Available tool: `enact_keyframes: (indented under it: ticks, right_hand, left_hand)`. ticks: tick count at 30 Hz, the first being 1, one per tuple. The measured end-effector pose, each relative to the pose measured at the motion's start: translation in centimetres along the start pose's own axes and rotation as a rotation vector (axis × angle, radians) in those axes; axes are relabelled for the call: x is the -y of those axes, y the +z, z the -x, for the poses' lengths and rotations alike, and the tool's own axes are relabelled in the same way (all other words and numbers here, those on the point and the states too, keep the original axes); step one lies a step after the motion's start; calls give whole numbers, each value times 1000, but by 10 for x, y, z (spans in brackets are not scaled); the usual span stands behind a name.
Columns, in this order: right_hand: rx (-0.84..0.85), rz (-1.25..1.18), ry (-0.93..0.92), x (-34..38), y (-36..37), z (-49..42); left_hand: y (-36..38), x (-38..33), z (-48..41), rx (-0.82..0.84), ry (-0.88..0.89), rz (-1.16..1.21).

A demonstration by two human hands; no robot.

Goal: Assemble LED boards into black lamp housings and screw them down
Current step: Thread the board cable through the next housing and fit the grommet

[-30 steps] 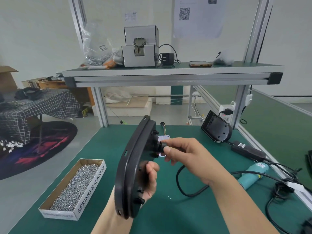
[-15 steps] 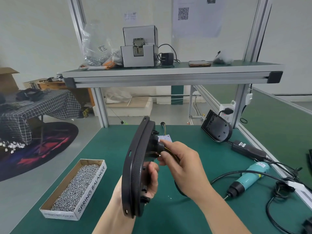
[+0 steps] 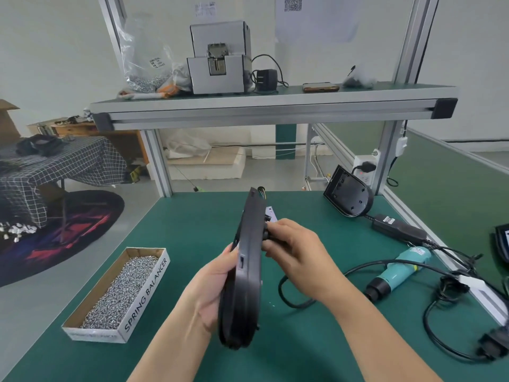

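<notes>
Left grip (image 3: 210, 285) and right grip (image 3: 296, 253) clasped on one black housing (image 3: 243, 293); second housing (image 3: 348, 195) apart; one screw box (image 3: 144, 296).

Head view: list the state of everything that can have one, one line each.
held lamp housing, upright on edge, off the mat, in both hands.
left hand, grips the housing's lower edge.
right hand, fingers curled on the housing's inner side.
second lamp housing, propped at the back right, hollow side facing the camera.
screw box, open, holding screws.
electric screwdriver, lying on the mat, unheld.
</notes>
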State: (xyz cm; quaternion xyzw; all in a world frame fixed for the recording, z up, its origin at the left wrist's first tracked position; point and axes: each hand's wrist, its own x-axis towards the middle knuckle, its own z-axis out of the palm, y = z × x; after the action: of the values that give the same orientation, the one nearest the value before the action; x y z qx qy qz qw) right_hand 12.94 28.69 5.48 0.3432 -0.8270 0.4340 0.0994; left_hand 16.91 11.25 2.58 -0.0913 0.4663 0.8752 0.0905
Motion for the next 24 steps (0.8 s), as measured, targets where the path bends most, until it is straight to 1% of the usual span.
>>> enact_keyframes:
  ticks: [1,2,3,5,6,7,9,10,11,12,14,15,16,22,24]
  right_hand:
    - [50,-83,43,-2,-3,0]
    - [56,-184,77,-4,-6,1]
    - [-10,-285,120,-5,-10,3]
    - [-296,-437,263,-8,-26,6]
    - [-351,-525,355,-10,-34,9]
    - [-283,-624,434,-10,-39,12]
    - [7,-770,523,-7,-39,20]
    - [119,-793,517,-3,-34,23]
    - [174,-809,480,0,-27,27]
    - [159,-841,466,3,-21,29]
    - [-7,-901,531,2,-16,30]
    - [-77,-884,553,-4,-15,31]
    - [-87,-847,552,-7,-16,32]
    - [141,-693,431,-16,-20,38]
    - [180,-654,383,-18,-21,42]
  left_hand:
    - [2,1,-2,24,33,-21]
    - [4,-2,-1,57,64,-62]
    - [2,-3,-3,72,121,-91]
    - [-1,-10,-5,86,223,-154]
    - [-2,-13,-5,69,271,-190]
    - [-5,-14,-7,66,315,-232]
    - [-2,-16,-5,88,391,-333]
    - [0,-15,-3,107,418,-385]
    - [0,-11,-5,138,435,-440]
    - [2,-7,-3,174,440,-487]
    - [4,-1,-3,215,449,-566]
    - [3,3,-4,222,453,-585]
    - [2,5,-3,224,446,-585]
    - [-5,22,-2,224,460,-640]
    - [-7,29,-1,212,482,-642]
